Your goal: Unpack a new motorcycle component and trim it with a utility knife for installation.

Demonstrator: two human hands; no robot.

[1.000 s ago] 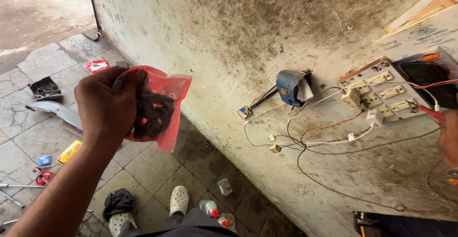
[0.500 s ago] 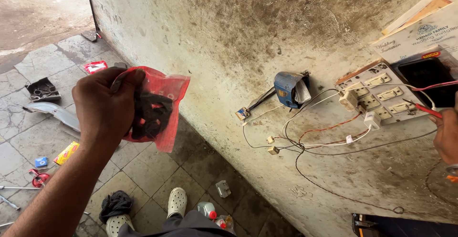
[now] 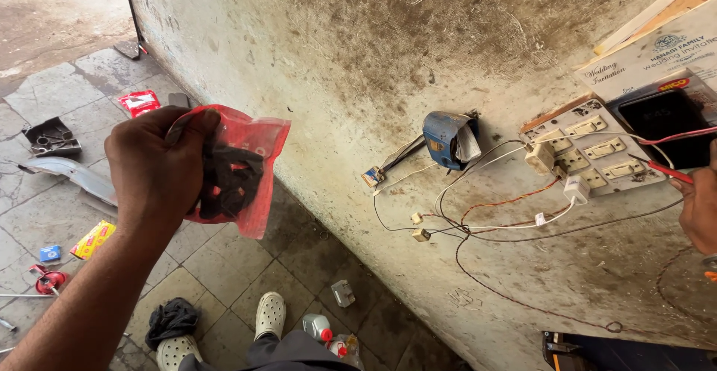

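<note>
My left hand (image 3: 153, 163) is raised over the floor and grips the top of a red plastic bag (image 3: 239, 169) with dark parts inside. At the far right edge my right hand (image 3: 698, 203) holds a thin red probe (image 3: 667, 171) that points at a white switch board (image 3: 590, 150) lying on the stained concrete slab (image 3: 358, 57). Thin wires (image 3: 485, 218) run from the board to a small blue device (image 3: 447, 139) and small connectors.
Printed cards (image 3: 657, 50) and a dark meter (image 3: 672, 121) lie beside the board. On the tiled floor below lie a grey curved panel (image 3: 71, 177), a red packet (image 3: 139, 103), a yellow packet (image 3: 92, 238), a black cloth (image 3: 170, 319), small bottles (image 3: 320, 328) and my white shoes (image 3: 269, 315).
The view has drifted slightly; my left hand with the red bag sits a little higher and further right. My right hand stays at the frame edge.
</note>
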